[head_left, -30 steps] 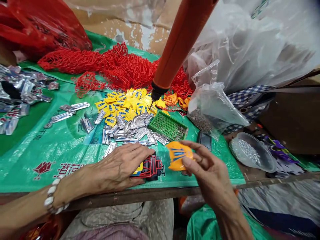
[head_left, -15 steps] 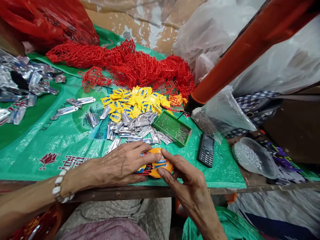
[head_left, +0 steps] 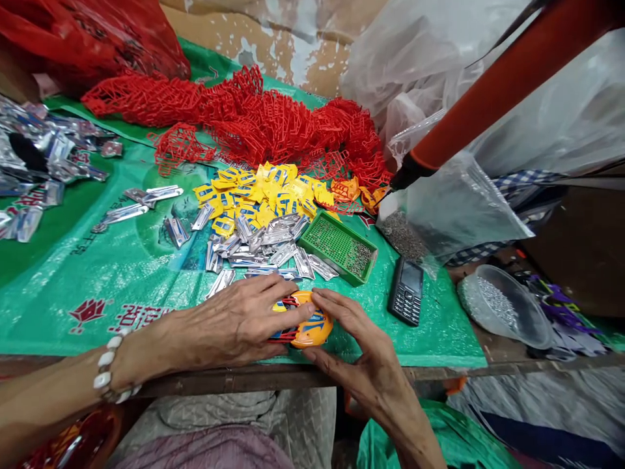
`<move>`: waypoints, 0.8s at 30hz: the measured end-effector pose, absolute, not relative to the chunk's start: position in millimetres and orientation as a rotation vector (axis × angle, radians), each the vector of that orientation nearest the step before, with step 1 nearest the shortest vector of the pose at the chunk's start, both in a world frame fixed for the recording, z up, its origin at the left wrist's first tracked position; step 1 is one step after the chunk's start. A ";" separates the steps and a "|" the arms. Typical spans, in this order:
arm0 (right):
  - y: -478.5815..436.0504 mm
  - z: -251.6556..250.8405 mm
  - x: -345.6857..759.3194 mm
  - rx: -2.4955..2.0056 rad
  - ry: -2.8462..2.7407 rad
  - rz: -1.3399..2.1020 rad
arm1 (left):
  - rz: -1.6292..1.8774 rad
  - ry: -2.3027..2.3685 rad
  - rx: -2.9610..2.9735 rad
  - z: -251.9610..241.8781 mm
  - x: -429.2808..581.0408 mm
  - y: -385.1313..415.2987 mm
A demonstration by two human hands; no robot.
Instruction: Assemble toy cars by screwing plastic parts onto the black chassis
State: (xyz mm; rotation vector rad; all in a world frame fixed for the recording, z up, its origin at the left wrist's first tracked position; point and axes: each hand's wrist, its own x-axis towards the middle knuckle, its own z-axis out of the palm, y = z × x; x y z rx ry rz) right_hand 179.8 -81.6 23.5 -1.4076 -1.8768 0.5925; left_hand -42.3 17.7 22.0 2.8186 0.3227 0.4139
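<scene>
The orange shell (head_left: 312,327), held in the air a second ago, now sits on the red frame (head_left: 288,337) at lower centre of the bench (head_left: 97,280). The right hand (head_left: 364,355) pinches the shell's edge. The left hand (head_left: 234,326) lies flat, pinning the frame, and the parts look joined.

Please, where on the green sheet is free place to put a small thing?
The widest bare patch of the green sheet lies front left, between the left hand, the far-left silver heap and the silver pieces. A narrow strip lies right of the phone. The right hand grips the orange piece. Crowded middle and back: yellow pieces, red lattices.
</scene>
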 end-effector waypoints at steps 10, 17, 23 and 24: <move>-71.0 24.7 174.9 -1.371 -1.786 0.702 | 0.499 0.337 2.800 16.4 -42.2 12.7; -52.7 60.9 204.4 -1.541 -1.676 0.672 | 0.478 0.340 2.818 20.5 -43.8 12.8; 24.5 119.5 211.4 -1.295 -1.410 0.348 | 0.509 0.358 2.791 19.6 -45.7 10.9; 39.3 127.8 207.3 -1.231 -1.436 0.332 | 0.507 0.354 2.789 19.5 -45.4 11.1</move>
